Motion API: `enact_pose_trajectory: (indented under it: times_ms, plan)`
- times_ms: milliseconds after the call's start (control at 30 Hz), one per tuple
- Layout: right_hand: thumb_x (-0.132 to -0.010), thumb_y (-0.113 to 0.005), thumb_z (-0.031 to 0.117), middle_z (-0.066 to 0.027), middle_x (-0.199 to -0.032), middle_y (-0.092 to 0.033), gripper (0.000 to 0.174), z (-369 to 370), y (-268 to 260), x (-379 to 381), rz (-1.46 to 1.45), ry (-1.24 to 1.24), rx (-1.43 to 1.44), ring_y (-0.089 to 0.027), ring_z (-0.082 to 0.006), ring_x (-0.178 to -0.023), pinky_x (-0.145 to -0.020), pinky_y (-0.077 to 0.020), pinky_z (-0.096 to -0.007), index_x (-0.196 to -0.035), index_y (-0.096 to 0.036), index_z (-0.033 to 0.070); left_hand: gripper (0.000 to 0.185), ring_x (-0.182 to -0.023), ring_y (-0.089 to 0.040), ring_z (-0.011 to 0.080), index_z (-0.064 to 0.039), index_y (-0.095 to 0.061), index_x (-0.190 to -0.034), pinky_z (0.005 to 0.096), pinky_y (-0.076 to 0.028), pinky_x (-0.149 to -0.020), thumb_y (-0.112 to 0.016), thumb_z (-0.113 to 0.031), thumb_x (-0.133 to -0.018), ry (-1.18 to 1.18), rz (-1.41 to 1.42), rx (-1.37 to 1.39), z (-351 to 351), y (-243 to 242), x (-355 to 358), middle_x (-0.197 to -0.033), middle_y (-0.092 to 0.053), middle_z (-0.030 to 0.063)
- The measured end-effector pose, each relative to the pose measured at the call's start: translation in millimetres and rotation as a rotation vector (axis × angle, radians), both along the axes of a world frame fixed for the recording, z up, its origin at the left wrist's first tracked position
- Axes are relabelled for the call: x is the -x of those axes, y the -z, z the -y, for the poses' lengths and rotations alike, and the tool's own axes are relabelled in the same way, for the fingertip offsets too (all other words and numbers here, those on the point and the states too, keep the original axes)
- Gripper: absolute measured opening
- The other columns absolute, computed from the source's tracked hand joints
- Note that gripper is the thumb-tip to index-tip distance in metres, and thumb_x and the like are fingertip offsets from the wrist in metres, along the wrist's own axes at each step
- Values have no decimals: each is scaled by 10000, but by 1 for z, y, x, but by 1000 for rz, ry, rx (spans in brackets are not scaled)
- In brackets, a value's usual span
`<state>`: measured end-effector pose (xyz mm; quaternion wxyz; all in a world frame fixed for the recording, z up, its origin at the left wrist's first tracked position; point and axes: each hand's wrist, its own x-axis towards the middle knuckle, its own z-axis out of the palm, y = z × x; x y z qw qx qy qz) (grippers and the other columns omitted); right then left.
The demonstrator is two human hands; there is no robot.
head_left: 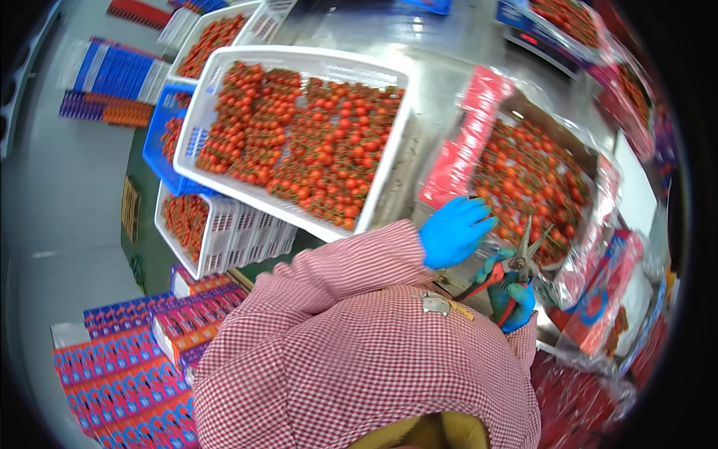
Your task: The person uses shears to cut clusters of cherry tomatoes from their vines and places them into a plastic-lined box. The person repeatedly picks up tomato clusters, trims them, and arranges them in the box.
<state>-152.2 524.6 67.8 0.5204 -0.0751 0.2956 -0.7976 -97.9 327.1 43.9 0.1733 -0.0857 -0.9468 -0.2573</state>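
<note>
My left hand [455, 231], in a blue glove, reaches over the near left rim of a film-lined carton [608, 185] with pink flaps. Its fingers are stretched out at the edge of the cherry tomatoes on the vine [527, 174] inside; the palm side is hidden. My right hand [519, 306], also gloved, grips red-handled pruning shears [521, 261]. The shears' blades are spread and point over the carton's near side. To the left, a white plastic crate [291, 210] holds rows of tomatoes on the vine.
Under the crate and carton is a steel table [359, 28]. More tomatoes fill a blue crate [154, 137] and a stacked white crate [247, 236] at left. Printed cartons [123, 359] are piled at lower left. A scale with a lit display [530, 39] stands at the upper right.
</note>
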Motion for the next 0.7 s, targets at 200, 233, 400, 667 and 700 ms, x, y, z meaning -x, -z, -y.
enact_pose_trajectory:
  times_ms: [200, 233, 400, 667, 700]
  plan:
    - [-599, -559, 181, -176, -999, -510, 722, 86, -7, -44, 292, -419, -87, -492, -329, -1004, -923, -352, -471, -1258, -319, 9, 193, -701, -600, 299, -99, -634, -909, 398, -501, -613, -557, -114, -733, -769, 788, 289, 229, -7, -150, -788, -603, 148]
    - [-592, -554, 175, -177, -998, -510, 727, 99, -7, -47, 250, -460, -59, -492, -327, -1005, -927, -351, -468, -1260, -318, 11, 177, -753, -595, 297, -123, -650, -886, 400, -497, -664, -564, -119, -732, -802, 943, 383, 268, -1, -165, -842, -602, 150]
    - [-630, -593, 105, -111, -924, -553, 667, 155, -13, -57, 120, -456, -300, -549, -218, -910, -873, -424, -364, -1232, -347, -40, 177, -849, -570, 276, -146, -646, -905, 401, -478, -729, -575, -143, -743, -415, 1044, 181, 348, 57, -188, -902, -577, 113]
    - [-647, -584, 204, -115, -951, -535, 696, 178, -10, -82, 150, -223, -366, -531, -250, -897, -865, -403, -394, -1254, -322, -13, 248, -955, -512, 296, -90, -581, -966, 399, -478, -741, -588, -151, -726, -84, 1309, 485, 345, 78, -159, -1001, -509, 107]
    - [-646, -584, 209, -114, -944, -532, 698, 175, -8, -82, 104, -186, -363, -531, -249, -895, -863, -405, -396, -1253, -322, -15, 249, -943, -513, 296, -87, -582, -963, 402, -475, -741, -588, -149, -722, -72, 1270, 504, 347, 73, -159, -987, -509, 109]
